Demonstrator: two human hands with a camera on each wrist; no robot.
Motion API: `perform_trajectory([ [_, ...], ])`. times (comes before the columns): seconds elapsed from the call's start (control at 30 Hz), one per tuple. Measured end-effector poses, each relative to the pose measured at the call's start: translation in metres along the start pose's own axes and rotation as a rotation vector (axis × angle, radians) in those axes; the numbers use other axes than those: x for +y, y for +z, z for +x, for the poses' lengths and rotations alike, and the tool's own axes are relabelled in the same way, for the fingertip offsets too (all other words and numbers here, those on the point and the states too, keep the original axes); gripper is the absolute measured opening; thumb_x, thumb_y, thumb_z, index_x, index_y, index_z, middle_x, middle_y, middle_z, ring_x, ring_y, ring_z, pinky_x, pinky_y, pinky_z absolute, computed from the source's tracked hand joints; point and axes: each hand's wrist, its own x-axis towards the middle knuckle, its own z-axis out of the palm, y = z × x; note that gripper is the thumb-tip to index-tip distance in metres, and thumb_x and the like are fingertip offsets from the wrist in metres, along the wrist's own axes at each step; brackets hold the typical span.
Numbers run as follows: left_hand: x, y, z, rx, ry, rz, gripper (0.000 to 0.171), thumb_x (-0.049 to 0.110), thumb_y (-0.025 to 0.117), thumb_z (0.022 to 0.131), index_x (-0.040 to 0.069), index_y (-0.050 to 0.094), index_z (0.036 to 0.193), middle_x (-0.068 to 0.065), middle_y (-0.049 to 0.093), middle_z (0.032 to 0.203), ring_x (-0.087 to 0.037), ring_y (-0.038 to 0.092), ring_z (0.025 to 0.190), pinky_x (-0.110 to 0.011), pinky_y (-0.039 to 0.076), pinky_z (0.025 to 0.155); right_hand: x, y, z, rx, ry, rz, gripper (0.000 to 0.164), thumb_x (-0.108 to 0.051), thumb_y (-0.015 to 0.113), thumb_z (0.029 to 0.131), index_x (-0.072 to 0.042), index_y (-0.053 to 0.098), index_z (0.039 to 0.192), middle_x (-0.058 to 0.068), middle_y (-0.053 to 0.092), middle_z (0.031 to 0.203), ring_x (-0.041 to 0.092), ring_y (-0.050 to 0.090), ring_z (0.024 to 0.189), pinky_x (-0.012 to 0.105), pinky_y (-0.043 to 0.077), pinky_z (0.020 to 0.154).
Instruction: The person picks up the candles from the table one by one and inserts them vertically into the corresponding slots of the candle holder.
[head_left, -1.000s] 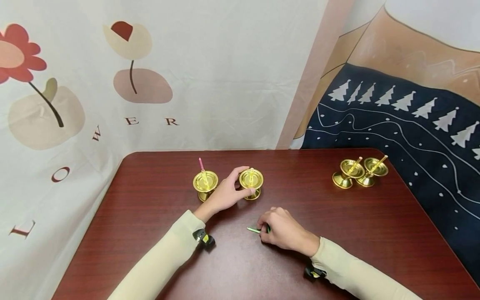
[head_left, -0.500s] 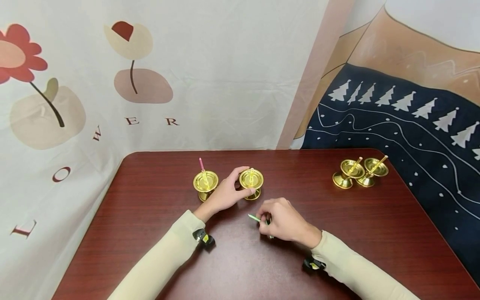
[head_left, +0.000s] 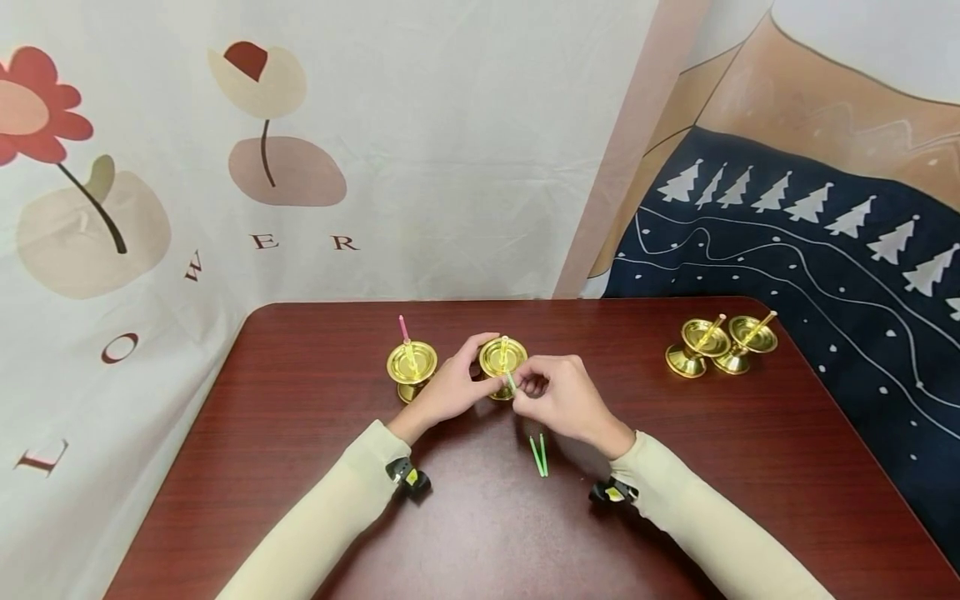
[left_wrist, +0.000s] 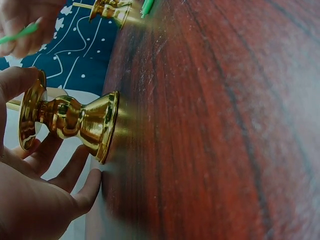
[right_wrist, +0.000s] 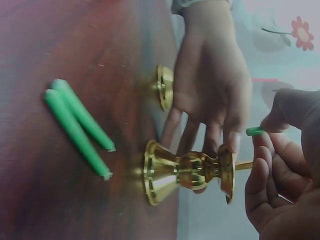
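Observation:
A brass candle holder [head_left: 504, 358] stands upright on the table, a thin gold stem rising from its dish. My left hand [head_left: 450, 387] holds it by the dish, thumb at the near side of the rim and fingers around the far side, as the left wrist view shows with the holder [left_wrist: 67, 117] side-on. Beside that rim, my right hand [head_left: 562, 396] pinches a thin green candle [right_wrist: 255, 131] between thumb and fingertips. Most of this candle is hidden in the right wrist view; in the left wrist view a longer part of the green candle [left_wrist: 20, 34] shows.
Two more green candles [head_left: 538, 456] lie side by side on the table [head_left: 465, 533], below my right hand. Left of my left hand stands another brass holder [head_left: 397, 367] with a pink candle [head_left: 404, 328]. Two brass holders [head_left: 686, 360] stand close together at the back right.
My right hand has moved up and away from me to the held holder, carrying one green candle. Two green candles it was covering now show on the table. My left hand stays put.

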Motion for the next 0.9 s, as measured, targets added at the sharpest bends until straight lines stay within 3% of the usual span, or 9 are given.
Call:
perform_trajectory([
  [0.43,0.001,0.002,0.001,0.004,0.002,-0.030,0.074,0.013,0.081,0.101,0.005,0.043,0.164,-0.020,0.058,0.155,-0.032,0.062,0.139,-0.048,0.050,0.116,0.002,-0.001,0.031,0.211,0.075,0.123,0.014,0.004,0.078,0.086,-0.010,0.077,0.088,-0.001,0.072,0.078,0.016,0.066,0.070,0.022,0.055,0.064],
  [0.9,0.000,0.001,0.002,-0.001,-0.005,-0.045,0.073,0.016,0.081,0.101,0.008,0.044,0.163,-0.018,0.060,0.154,-0.030,0.063,0.137,-0.048,0.051,0.115,0.010,0.004,0.045,0.285,0.050,0.141,0.011,0.007,0.079,0.090,-0.004,0.081,0.095,0.004,0.075,0.083,0.017,0.068,0.074,0.018,0.055,0.069],
])
